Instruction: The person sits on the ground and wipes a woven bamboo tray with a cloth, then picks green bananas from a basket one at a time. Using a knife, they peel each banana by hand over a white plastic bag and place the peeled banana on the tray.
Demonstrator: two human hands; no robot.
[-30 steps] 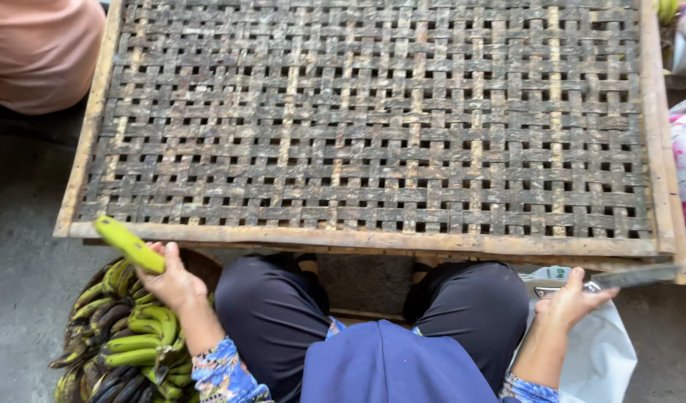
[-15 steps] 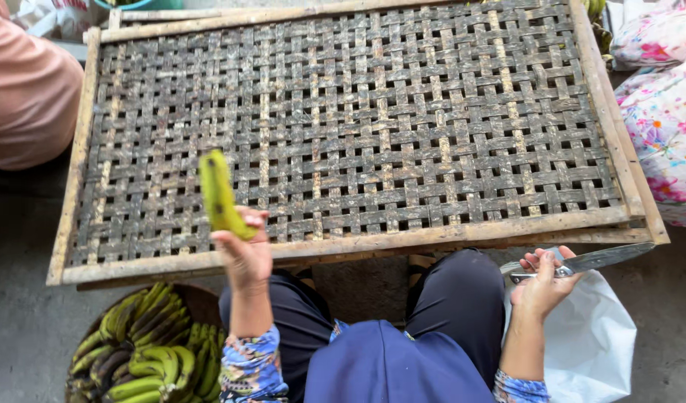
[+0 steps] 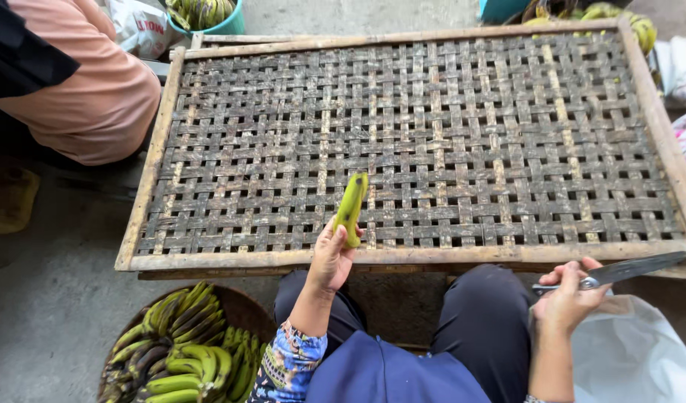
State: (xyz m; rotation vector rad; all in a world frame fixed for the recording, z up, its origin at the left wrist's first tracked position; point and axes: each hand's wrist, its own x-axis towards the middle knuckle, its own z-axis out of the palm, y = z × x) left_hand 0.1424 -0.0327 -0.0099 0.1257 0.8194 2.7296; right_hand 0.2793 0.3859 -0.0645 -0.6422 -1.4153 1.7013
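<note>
2 hands are at work at the near edge of the woven bamboo rack (image 3: 432,142), both belonging to the seated person in dark trousers. The left hand (image 3: 332,261) sits at about 6 o'clock of the rack, its fingers closed around the lower end of a green banana (image 3: 351,207), which stands nearly upright over the rack's front slats. The right hand (image 3: 567,298), at roughly 4 o'clock, has its fingers wrapped tight on the handle of a long knife (image 3: 627,269), the blade lying flat and pointing toward 3 o'clock along the wooden frame. Just under that hand lies a white plastic bag (image 3: 627,358). Down at 7 o'clock, on the concrete floor (image 3: 52,298), a round basket holds a heap of green bananas (image 3: 182,351). At 10 o'clock another person in a peach-coloured garment (image 3: 97,97) sits beside the rack. More bananas (image 3: 201,11) show in a teal tub at 11 o'clock.
</note>
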